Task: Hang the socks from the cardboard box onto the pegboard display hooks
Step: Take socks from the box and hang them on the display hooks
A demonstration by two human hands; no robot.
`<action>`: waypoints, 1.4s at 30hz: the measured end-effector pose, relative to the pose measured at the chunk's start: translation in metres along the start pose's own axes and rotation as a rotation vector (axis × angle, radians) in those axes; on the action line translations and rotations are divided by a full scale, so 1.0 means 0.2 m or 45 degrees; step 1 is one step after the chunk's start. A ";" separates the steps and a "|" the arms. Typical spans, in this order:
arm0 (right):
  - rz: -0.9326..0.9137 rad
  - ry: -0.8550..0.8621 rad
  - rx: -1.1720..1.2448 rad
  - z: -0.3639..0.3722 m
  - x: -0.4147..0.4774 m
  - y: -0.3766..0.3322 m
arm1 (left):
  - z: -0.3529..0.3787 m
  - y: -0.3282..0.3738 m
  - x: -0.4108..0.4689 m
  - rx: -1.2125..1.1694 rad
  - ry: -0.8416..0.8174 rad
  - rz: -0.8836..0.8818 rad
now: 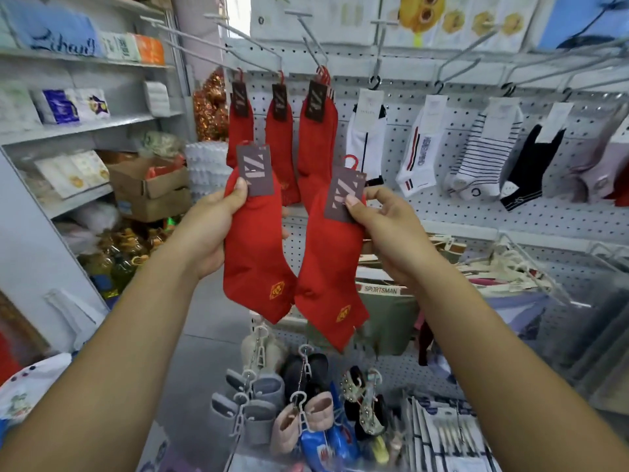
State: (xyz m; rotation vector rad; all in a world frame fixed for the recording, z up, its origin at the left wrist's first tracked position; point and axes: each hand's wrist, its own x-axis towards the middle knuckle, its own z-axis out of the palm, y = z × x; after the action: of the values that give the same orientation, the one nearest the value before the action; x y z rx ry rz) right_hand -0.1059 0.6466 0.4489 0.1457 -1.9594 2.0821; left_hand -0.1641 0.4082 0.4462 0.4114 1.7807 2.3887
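Two pairs are held side by side before the pegboard: left sock pair in the left hand, right sock pair in the right hand (lower parts meeting). Behind and above, hung socks are ranged along the board. A cardboard box is set on shelving at left.

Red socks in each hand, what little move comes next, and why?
Probably lift the right hand so the red plastic loop on its red sock pair slides onto the grey metal hook above, where matching red socks already hang. The left hand grips another red pair, so that one can wait.
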 end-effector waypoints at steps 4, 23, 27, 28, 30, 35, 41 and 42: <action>-0.043 -0.036 -0.033 0.13 0.21 0.05 | -0.15 0.00 0.19 -0.061 0.042 0.036; 0.040 -0.041 -0.189 0.69 0.82 0.52 | -0.72 -0.20 0.72 -0.002 0.472 -0.080; -0.148 0.185 -0.239 0.70 1.00 0.39 | -0.74 -0.15 0.80 0.030 0.467 -0.062; -0.184 0.255 -0.271 0.70 1.06 0.35 | -0.74 -0.13 0.82 0.039 0.454 -0.056; -0.249 0.361 -0.355 0.70 1.17 0.26 | -0.73 -0.08 0.87 0.056 0.435 -0.028; -0.289 0.442 -0.459 0.71 1.38 0.09 | -0.67 -0.03 0.97 0.082 0.349 0.051; -0.366 0.469 -0.462 0.72 1.49 -0.01 | -0.59 -0.01 1.00 0.041 0.202 0.037; -0.370 0.465 -0.473 0.72 1.49 -0.02 | -0.59 0.00 1.01 0.038 0.186 0.039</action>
State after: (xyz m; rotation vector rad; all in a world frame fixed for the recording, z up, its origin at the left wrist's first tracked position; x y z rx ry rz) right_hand -0.4075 0.5440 0.5412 -0.0253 -1.9200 1.4225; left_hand -0.3910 0.3541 0.4418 0.2751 1.8850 2.4742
